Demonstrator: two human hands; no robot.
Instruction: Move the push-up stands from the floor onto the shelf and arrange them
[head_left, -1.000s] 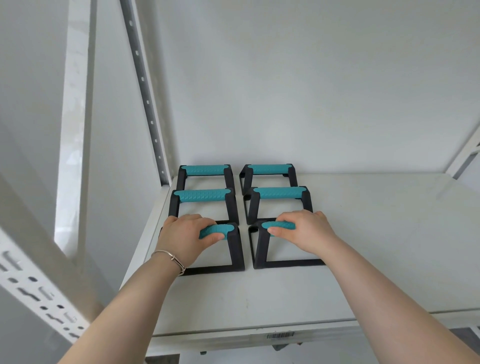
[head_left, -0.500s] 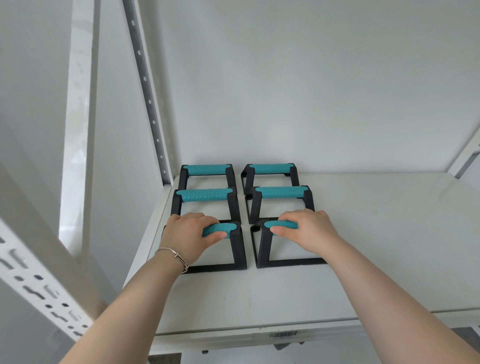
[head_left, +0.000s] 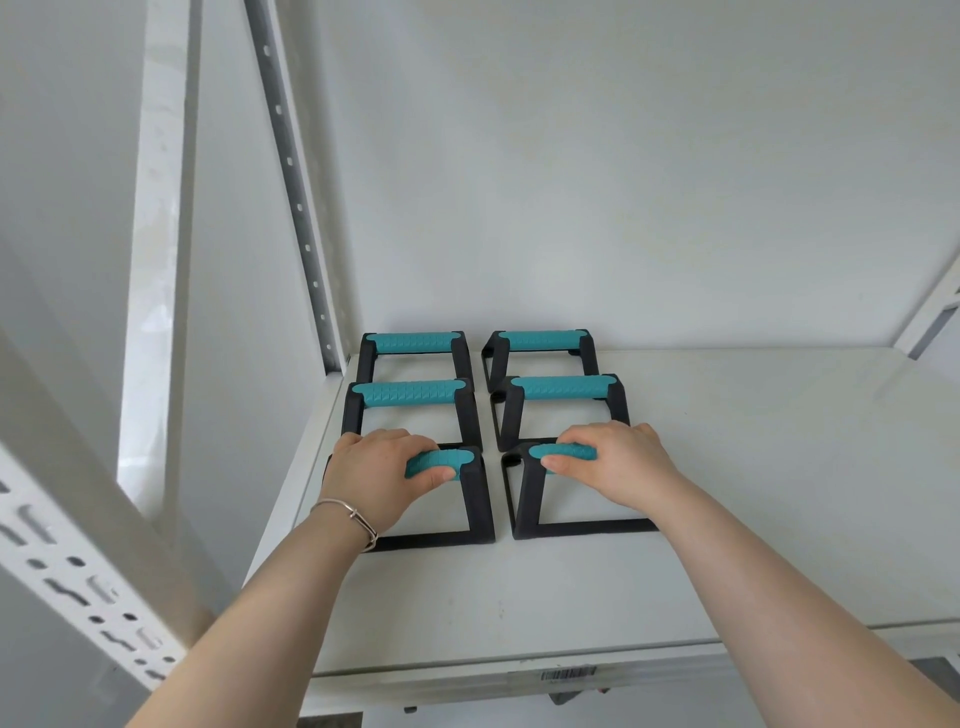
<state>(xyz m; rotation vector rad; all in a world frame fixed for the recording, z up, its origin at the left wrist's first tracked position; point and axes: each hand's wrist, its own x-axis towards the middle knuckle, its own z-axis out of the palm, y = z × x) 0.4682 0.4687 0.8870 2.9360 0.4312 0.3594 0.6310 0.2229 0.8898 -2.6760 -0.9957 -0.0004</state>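
left hand (head_left: 376, 475) grip closed round teal handle of front-left stand (head_left: 470, 499); right hand (head_left: 615, 467) grip closed round front-right stand (head_left: 524, 493) handle. both stands sit on shelf (head_left: 753, 467), centre frame, four more stands (head_left: 410, 392) behind.

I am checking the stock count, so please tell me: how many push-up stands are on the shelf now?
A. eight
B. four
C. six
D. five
C: the shelf holds two columns of three; the left hand and right hand each grip a front stand.
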